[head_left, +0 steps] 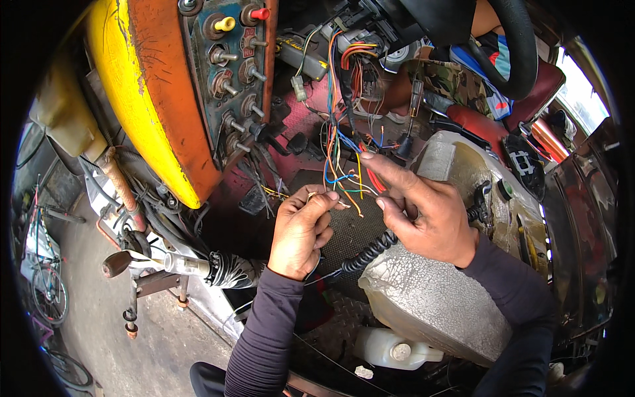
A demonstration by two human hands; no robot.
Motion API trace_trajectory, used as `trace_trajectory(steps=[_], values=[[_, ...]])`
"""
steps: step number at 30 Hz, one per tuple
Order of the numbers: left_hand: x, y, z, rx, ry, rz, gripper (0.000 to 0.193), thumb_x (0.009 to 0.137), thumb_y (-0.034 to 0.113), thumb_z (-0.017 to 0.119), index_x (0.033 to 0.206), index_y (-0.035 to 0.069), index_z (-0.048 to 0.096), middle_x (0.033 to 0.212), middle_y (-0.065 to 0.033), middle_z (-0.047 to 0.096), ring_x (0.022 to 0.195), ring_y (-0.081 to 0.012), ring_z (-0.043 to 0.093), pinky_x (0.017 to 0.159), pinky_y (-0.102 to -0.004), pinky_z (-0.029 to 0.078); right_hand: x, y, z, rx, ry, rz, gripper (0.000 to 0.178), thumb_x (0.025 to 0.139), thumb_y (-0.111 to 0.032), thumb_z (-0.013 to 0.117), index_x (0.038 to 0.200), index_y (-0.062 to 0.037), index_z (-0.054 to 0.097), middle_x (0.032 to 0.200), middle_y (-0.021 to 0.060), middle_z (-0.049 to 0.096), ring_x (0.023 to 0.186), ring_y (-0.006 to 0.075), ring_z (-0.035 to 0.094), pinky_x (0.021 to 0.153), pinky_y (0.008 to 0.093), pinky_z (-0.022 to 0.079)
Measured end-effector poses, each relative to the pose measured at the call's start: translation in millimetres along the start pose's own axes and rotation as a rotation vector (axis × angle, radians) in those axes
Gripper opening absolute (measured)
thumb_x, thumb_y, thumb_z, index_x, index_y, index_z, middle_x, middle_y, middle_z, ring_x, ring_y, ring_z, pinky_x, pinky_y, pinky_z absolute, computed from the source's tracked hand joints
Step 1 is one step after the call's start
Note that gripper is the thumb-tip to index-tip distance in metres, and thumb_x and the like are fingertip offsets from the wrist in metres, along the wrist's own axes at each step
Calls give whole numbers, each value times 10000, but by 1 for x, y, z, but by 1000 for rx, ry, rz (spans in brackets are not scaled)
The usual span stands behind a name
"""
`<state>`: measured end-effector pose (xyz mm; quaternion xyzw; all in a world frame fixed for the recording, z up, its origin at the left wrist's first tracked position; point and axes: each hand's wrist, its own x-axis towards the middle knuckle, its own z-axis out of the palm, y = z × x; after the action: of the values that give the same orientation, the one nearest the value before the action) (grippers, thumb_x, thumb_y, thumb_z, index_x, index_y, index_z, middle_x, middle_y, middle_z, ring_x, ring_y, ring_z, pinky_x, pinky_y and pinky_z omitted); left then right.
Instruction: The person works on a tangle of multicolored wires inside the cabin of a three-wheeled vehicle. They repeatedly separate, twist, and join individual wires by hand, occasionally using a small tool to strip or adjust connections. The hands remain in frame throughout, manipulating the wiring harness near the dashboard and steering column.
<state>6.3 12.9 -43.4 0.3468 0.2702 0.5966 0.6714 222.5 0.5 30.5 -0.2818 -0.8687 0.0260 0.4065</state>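
Note:
A loose bundle of coloured wires (337, 129) hangs down from below the steering column and fans out into bare-ended strands between my hands. The thumb and index finger of my left hand (297, 231) are pinched on a thin wire, whose pale end (343, 206) pokes out past the fingertips. To the right, my right hand (430, 215) has its index finger stretched toward the bundle, close to a yellow wire (360, 173). Its thumb stands apart and the other fingers are curled, partly hidden. Red wires (375, 181) lie beside those fingers.
A panel of toggle switches (231, 79) stands at the upper left beside an orange and yellow body panel (155, 86). Upper right are a black steering wheel (519, 53) and a person in camouflage shorts (453, 83). A cracked grey cover (430, 284) and a white plastic bottle (397, 349) sit lower right.

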Motion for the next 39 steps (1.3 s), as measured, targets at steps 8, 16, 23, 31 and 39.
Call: trace_trajectory(steps=[8,16,23,31,39], values=[[-1,1,0,7,-12,-4,77,995,87,680,1039,31,651,895,-32,709,511,6,340,423,-188,264,0,2,3,-28,14,-51,670,873,93,696,1506,-94,587,779,58,660,578,106,591,574,296,508],[-1,1,0,-10,-10,2,74,997,94,682,1022,33,648,882,-25,709,516,7,340,426,-188,265,-1,2,2,-18,-7,-31,666,875,95,691,1507,-84,582,820,76,689,587,100,600,580,300,515],[-2,2,0,-1,-15,1,71,999,91,682,1023,33,650,886,-28,713,515,8,339,425,-188,263,-1,2,3,-28,-10,-42,688,882,70,689,1532,-104,547,990,89,677,742,174,637,667,332,552],[-2,1,0,-5,-9,10,87,1001,90,683,1048,20,660,895,-33,720,516,10,341,427,-189,252,-1,-1,-1,-101,-74,6,713,890,27,683,1559,-139,502,1371,127,675,1075,322,733,851,403,638],[-2,1,-2,16,-16,0,101,999,100,697,1048,18,663,895,-25,719,521,12,340,432,-190,244,-1,-2,-1,-59,-83,19,722,891,30,676,1568,-133,484,1450,129,654,1125,346,740,879,413,649]])
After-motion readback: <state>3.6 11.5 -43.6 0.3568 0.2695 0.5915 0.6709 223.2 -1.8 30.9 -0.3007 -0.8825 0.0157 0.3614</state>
